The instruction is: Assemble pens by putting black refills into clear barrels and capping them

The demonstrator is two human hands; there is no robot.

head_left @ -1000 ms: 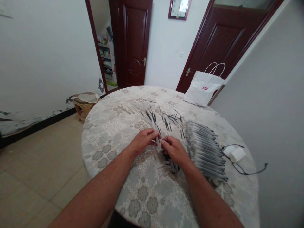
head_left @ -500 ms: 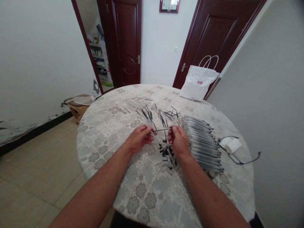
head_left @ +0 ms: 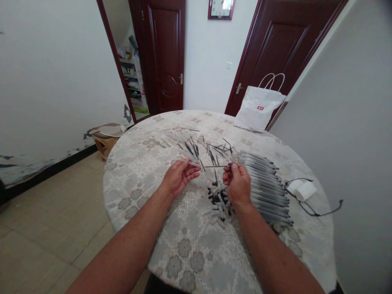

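My left hand (head_left: 180,179) pinches a whitish pen barrel (head_left: 193,163) between thumb and fingertips, with its end pointing right. In my right hand (head_left: 238,181) a thin dark pen refill (head_left: 216,166) is gripped by one end; its tip points toward the barrel, and a small gap seems to lie between them. Loose black refills (head_left: 212,155) and pale barrels (head_left: 171,140) lie beyond the hands. Below, a pile of small black and clear pen parts (head_left: 218,200) rests close to my right wrist. A row of grey-black pens (head_left: 268,190) lies right of that hand.
Black-framed glasses (head_left: 315,213) and a folded white tissue (head_left: 303,190) lie on the right of the round, cloth-covered table (head_left: 131,232). A white paper bag (head_left: 259,108) stands at the far edge. A wooden stool (head_left: 105,141) is on the floor at left.
My hands have moved apart: the right one shifted right with the refill, and the left one now shows the barrel more plainly. The whole view has shifted slightly.
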